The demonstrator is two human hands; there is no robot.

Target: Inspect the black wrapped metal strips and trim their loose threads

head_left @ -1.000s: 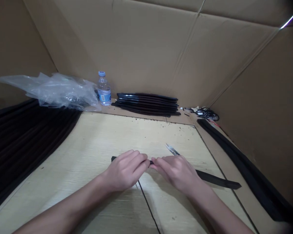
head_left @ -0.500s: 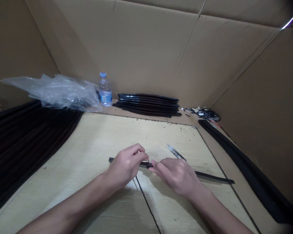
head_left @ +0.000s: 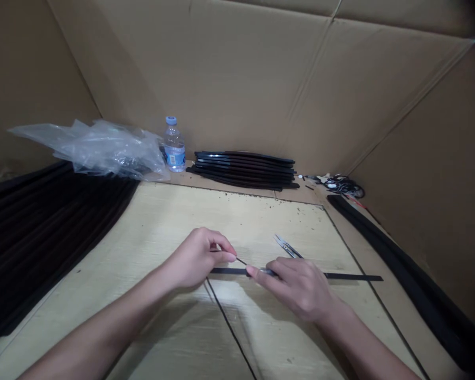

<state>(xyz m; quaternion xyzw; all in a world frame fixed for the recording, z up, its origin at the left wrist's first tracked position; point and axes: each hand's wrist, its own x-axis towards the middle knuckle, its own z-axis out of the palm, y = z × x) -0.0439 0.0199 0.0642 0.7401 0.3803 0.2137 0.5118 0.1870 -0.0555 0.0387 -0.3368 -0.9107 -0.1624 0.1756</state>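
Note:
A thin black cord (head_left: 231, 326) trails from my left hand (head_left: 206, 257) down to the bottom edge of the view. My left thumb and fingertips pinch the cord, and a short taut piece of it runs toward my other thumb. My right hand (head_left: 296, 287) is closed on a flat black strip (head_left: 354, 276) that lies crosswise over the pale board. My right thumb presses on the strip where the cord meets it. Just behind my right hand lie small metal thread snips (head_left: 288, 247), tips pointing away.
Long dark strips (head_left: 55, 227) fill the left side, with clear plastic bags (head_left: 111, 150) behind them. A water bottle (head_left: 175, 145) and a stack of short black strips (head_left: 243, 170) stand along the cardboard wall. At right are another black strip (head_left: 396, 269) and tangled cords (head_left: 342, 184).
My left hand has shifted slightly left, drawing the cord out taut. The strip now lies flatter and more level under my right hand. The view has shifted slightly.

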